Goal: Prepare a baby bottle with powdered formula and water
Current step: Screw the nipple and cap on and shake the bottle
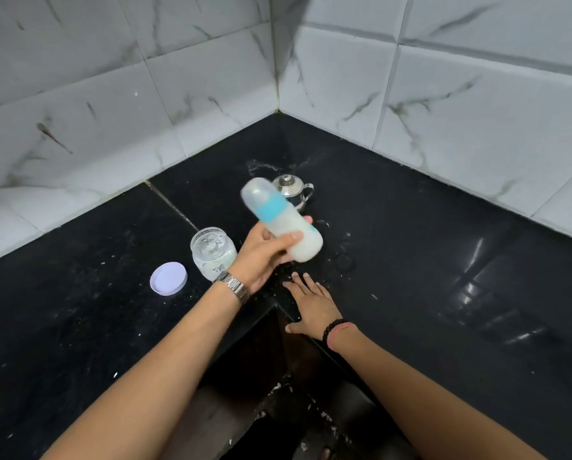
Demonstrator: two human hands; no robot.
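Note:
My left hand grips the baby bottle around its lower body and holds it tilted above the black counter, cap end up and to the left. The bottle has a clear cap, a blue collar and milky white liquid inside; it looks motion-blurred. My right hand rests flat on the counter's inner corner edge, fingers spread, holding nothing. An open glass jar with white powder stands just left of my left wrist. Its lilac lid lies upside down to the jar's left.
A small steel pot with a lid stands behind the bottle near the corner. Water drops and powder specks dot the black granite counter. Marble-tiled walls close the corner. The counter's inner edge drops away below my arms.

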